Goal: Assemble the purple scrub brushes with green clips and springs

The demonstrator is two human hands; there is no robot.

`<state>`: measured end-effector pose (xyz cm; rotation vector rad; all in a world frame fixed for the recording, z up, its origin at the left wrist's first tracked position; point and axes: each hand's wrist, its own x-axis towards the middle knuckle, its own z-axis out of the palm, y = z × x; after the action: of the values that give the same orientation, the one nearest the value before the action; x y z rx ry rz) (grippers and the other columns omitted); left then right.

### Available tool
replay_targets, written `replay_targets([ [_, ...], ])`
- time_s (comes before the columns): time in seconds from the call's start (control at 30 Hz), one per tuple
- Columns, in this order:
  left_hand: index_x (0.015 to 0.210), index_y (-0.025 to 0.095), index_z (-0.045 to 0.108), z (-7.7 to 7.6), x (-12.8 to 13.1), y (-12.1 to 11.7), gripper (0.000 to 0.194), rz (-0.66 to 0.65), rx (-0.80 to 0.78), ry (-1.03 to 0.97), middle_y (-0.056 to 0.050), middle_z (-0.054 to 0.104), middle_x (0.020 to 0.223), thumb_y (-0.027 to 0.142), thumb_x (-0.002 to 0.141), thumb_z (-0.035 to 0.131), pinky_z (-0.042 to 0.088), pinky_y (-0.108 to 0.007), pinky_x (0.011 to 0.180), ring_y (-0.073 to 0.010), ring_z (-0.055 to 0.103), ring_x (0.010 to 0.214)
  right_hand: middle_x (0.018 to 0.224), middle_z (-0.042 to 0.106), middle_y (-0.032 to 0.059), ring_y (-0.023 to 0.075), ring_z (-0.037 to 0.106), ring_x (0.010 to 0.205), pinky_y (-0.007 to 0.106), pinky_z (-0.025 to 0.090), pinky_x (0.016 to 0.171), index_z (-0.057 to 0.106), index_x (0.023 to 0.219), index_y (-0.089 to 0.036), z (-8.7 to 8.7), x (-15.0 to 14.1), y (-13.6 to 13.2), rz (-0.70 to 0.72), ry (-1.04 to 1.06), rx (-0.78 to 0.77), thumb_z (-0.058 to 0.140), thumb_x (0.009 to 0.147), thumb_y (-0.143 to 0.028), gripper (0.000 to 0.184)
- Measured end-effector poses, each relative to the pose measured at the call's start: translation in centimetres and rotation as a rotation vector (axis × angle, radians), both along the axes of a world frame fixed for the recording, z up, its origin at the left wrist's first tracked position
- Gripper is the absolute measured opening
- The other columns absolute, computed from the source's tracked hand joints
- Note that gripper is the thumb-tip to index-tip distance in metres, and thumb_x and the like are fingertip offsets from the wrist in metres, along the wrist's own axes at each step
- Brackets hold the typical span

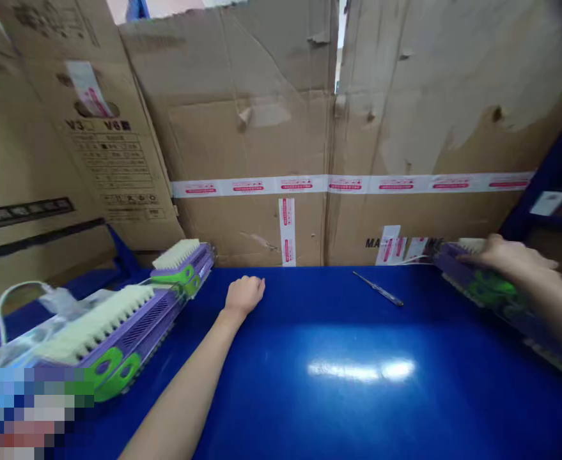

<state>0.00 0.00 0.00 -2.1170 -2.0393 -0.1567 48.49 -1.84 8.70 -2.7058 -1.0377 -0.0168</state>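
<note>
My left hand (245, 295) rests on the blue table as a fist, with nothing seen in it. At the right edge, my right hand (513, 257) is over the far end of a long purple-and-green unit (472, 278). That hand is blurred and its fingertips are hidden, so I cannot tell whether it grips the unit. To the left of my left forearm lies a similar purple-and-green unit with a cream, toothed strip (117, 326). Behind it is another such unit (179, 263). A thin screwdriver (379, 289) lies between my hands, nearer the right one.
Cardboard sheets (252, 140) with white-and-red tape stand along the table's back edge. A white cable (2, 313) and clear plastic wrapping (62, 301) are at the left. A blue frame post (544, 172) rises at the right. The blue tabletop (338, 409) reflects light.
</note>
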Motion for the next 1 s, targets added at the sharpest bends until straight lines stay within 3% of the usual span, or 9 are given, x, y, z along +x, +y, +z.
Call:
replay_targets([
  [0.2, 0.091, 0.014, 0.071, -0.1, 0.2, 0.1, 0.045, 0.006, -0.006, -0.027, -0.017, 0.070, 0.092, 0.034, 0.093, 0.031, 0.051, -0.040, 0.075, -0.0306, 0.067, 0.090, 0.124, 0.049, 0.0298, 0.0413, 0.048, 0.112, 0.048, 0.031, 0.077, 0.049, 0.126, -0.014, -0.3, 0.6, 0.6, 0.024, -0.056, 0.015, 0.058, 0.076, -0.052, 0.064],
  [0.47, 0.089, 0.014, 0.071, -0.2, 0.3, 0.3, 0.044, 0.011, 0.006, -0.053, -0.017, 0.070, 0.090, 0.033, 0.092, 0.032, 0.050, -0.039, 0.074, -0.0297, 0.067, 0.088, 0.097, 0.063, 0.0257, 0.0392, 0.056, 0.095, 0.039, 0.025, 0.064, 0.059, 0.111, -0.013, -0.2, -1.8, 0.6, 0.147, -0.305, 0.095, 0.062, 0.074, -0.053, 0.055],
  [0.73, 0.090, 0.015, 0.071, -0.1, 0.4, 0.2, 0.045, 0.021, 0.005, -0.054, -0.016, 0.070, 0.091, 0.035, 0.093, 0.031, 0.049, -0.038, 0.075, -0.0283, 0.067, 0.089, 0.101, 0.063, 0.0212, 0.0322, 0.057, 0.088, 0.035, 0.026, 0.063, 0.051, 0.123, -0.014, -0.9, -9.8, -1.9, 0.506, -0.662, 0.319, 0.048, 0.083, -0.055, 0.057],
  [0.87, 0.089, 0.015, 0.071, -0.2, 0.4, 0.2, 0.045, 0.027, 0.013, -0.054, -0.016, 0.070, 0.092, 0.034, 0.093, 0.031, 0.049, -0.038, 0.075, -0.0287, 0.067, 0.089, 0.106, 0.064, 0.0155, 0.0292, 0.058, 0.093, 0.034, 0.036, 0.070, 0.049, 0.126, -0.015, -3.4, -14.5, -2.3, 0.851, -0.535, 0.373, 0.056, 0.078, -0.054, 0.063],
  [1.0, 0.090, 0.015, 0.071, -0.1, 0.4, 0.0, 0.045, 0.031, 0.018, -0.059, -0.015, 0.070, 0.091, 0.034, 0.093, 0.030, 0.049, -0.037, 0.074, -0.0289, 0.067, 0.088, 0.110, 0.063, 0.0109, 0.0282, 0.058, 0.098, 0.038, 0.040, 0.080, 0.050, 0.128, -0.021, -6.0, -19.0, -2.2, 1.111, -0.411, 0.258, 0.058, 0.077, -0.047, 0.057],
])
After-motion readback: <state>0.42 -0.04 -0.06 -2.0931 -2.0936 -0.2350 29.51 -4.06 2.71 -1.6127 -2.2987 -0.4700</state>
